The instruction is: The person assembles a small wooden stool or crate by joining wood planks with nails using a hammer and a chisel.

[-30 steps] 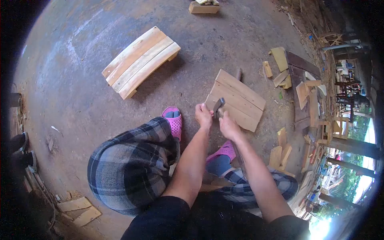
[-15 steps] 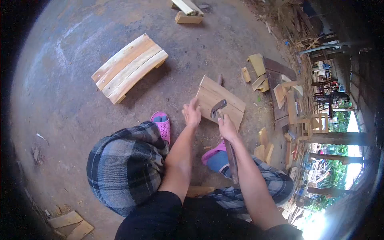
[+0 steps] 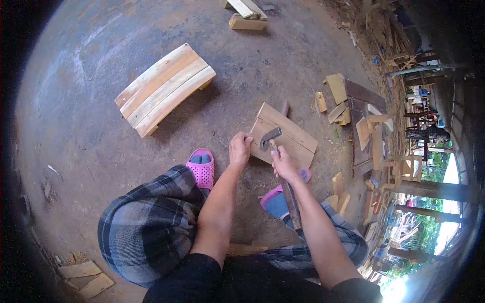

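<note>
My right hand (image 3: 284,164) is closed around the wooden handle of a claw hammer (image 3: 271,135), near its metal head. The head hangs over a small wooden stool (image 3: 290,132) with a plank top, and the handle runs back along my forearm. At the stool's left edge is my left hand (image 3: 240,149), its fingertips pinched together against the wood. Whatever is between those fingers is too small to make out. The stool rests on the floor just ahead of my feet.
A larger curved slatted stool (image 3: 164,91) stands ahead to the left. Wood offcuts (image 3: 337,106) and a dark board (image 3: 361,126) lie at right. Another wooden piece (image 3: 247,22) sits at the far top. My pink sandals (image 3: 202,174) are close to the work.
My left hand has come to the stool's edge and its fingers have closed there. The hammer stays in my right hand, its head slightly shifted. The view has moved a little.
</note>
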### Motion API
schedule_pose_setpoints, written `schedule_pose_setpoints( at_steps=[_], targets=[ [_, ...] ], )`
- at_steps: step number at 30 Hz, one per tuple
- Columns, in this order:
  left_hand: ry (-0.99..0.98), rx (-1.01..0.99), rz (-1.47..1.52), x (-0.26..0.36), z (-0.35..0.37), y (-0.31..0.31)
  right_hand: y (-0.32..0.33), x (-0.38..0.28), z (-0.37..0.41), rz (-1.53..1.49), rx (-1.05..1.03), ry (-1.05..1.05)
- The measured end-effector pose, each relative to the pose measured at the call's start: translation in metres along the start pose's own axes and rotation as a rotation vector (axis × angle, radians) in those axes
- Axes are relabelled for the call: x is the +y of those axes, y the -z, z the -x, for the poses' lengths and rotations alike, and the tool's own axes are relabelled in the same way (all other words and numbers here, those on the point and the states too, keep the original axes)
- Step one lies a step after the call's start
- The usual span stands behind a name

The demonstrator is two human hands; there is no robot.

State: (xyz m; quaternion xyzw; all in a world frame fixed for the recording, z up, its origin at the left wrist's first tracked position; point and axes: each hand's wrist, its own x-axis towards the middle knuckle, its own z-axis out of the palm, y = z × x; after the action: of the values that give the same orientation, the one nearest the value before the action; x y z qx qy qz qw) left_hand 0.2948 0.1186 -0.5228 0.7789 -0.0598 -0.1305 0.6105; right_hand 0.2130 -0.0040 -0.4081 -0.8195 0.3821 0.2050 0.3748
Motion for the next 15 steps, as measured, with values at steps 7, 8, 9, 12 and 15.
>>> schedule_pose_setpoints(
  at_steps=[7, 8, 9, 12, 15],
  targets=[
    [0.354, 0.093, 0.022, 0.005, 0.026, -0.006, -0.026, 0.021, -0.038, 0.224, 0.328, 0.704],
    [0.322, 0.108, 0.043, 0.008, 0.029, -0.008, -0.026, 0.019, -0.038, 0.215, 0.321, 0.703],
    [0.288, 0.121, 0.065, 0.007, 0.030, -0.010, -0.023, 0.013, -0.034, 0.260, 0.257, 0.635],
    [0.256, 0.074, -0.014, -0.003, 0.029, -0.015, -0.011, -0.005, -0.017, 0.381, 0.118, 0.464],
    [0.234, 0.049, -0.017, -0.009, 0.027, -0.017, -0.012, 0.002, -0.023, 0.448, 0.039, 0.401]
  ],
)
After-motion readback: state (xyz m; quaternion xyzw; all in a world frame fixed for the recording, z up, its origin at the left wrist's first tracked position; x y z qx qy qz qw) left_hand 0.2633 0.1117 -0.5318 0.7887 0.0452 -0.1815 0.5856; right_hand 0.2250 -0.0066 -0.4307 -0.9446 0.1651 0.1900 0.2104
